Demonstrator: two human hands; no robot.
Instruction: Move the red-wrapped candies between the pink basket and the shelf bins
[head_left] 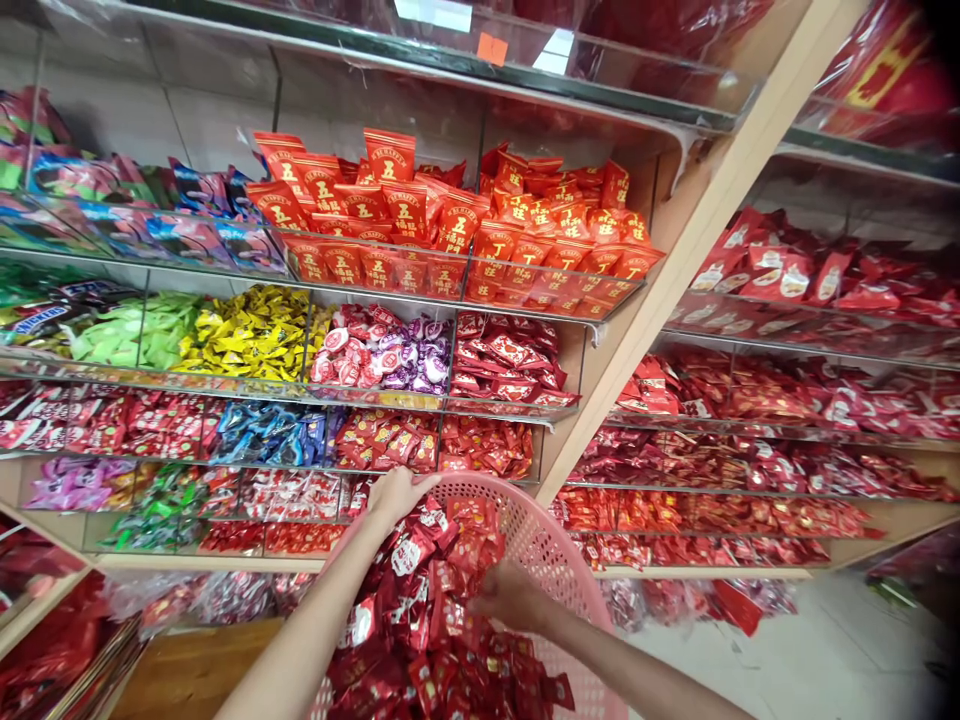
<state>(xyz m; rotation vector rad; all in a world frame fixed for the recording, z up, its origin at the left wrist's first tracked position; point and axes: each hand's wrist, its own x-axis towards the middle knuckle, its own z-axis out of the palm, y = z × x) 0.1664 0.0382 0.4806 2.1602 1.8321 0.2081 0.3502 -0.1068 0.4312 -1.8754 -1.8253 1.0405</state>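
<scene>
A pink perforated plastic basket is tilted in front of me, with many red-wrapped candies in it. My left hand grips the basket's far rim, fingers wrapped over the edge. Inside the basket, my right hand touches the candies near the right wall. It is slightly blurred, and its fingertips are partly hidden among the red wrappers, so I cannot tell what they hold.
Clear-fronted shelves hold upright red-orange packets, yellow candies, green candies and blue packets. A slanting wooden upright divides the shelving. Lower left is a brown wooden surface; tiled floor shows right.
</scene>
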